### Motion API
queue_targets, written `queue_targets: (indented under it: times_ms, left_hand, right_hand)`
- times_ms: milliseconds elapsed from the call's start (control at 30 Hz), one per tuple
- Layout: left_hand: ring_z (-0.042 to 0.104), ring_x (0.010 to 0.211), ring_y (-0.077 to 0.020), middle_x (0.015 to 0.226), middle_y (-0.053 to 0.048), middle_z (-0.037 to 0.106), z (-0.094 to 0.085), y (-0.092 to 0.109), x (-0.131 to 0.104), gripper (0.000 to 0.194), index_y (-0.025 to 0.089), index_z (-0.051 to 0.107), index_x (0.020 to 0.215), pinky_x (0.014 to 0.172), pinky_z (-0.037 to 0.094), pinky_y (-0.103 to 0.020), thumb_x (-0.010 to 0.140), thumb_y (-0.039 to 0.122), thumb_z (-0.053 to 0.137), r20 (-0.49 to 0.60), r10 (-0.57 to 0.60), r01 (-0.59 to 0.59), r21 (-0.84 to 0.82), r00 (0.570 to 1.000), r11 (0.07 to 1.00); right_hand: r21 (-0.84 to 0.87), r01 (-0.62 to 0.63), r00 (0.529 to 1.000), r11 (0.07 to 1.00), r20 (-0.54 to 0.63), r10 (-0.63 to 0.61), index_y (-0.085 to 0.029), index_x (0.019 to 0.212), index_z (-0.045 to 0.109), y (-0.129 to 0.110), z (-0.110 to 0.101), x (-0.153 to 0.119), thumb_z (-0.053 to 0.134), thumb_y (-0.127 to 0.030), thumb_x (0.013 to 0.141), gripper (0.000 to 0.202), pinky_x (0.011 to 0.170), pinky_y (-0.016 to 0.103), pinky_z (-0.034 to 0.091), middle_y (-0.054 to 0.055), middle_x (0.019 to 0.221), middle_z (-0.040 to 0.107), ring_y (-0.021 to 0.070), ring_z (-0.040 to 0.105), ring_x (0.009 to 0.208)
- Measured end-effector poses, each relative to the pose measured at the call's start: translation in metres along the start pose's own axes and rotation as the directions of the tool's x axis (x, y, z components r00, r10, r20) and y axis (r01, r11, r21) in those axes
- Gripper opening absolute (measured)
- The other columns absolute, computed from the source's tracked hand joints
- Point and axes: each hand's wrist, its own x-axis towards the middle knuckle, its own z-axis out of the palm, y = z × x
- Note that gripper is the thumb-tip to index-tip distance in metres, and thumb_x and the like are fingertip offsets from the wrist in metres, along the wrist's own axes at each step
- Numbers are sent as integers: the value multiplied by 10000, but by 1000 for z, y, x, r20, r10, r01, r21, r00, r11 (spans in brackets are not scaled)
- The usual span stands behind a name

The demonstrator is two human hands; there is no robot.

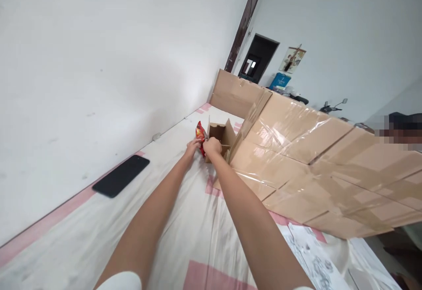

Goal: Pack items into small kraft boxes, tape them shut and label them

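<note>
Both my arms reach far forward over the cloth-covered surface. Between my hands is a red snack packet (200, 132) with a yellow patch, held upright. My left hand (193, 146) grips its left side, fingers closed on it. My right hand (212, 146) is closed at the packet's right edge, where a greyish part of the packet shows. Right behind my right hand stands a small open cardboard box (231, 135) with its flaps up. The box's inside looks dark, and its contents cannot be made out. My fingertips are small and partly hidden.
A black phone (121, 175) lies at left by the white wall (82, 61). Large taped cardboard panels (290, 162) form a barrier along the right. Printed papers (313, 255) lie at lower right. Part of another person (405, 127) shows beyond the cardboard.
</note>
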Motion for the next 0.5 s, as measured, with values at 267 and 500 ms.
queue_targets:
  times_ms: [267,500]
  left_hand:
    - [645,985,-202,1203,-99,666,-125,49,-64,570,208,423,1476,990,521,-453,926,288,550,59,351,-355,226,935,907]
    - [488,1300,-392,1324,-147,596,-167,99,-315,443,308,699,1208,1139,284,-614,794,440,787,352,699,-580,807,622,110]
  right_hand:
    - [259,140,987,956,44,-157,-138,931,650,6,-29,-81,398,-493,1037,448,569,269,481,31,585,618,185,640,517]
    - [432,544,715,720,211,-667,-195,878,654,55,-89,-259,498,-249,998,205,670,253,468,30,866,686,161,668,747]
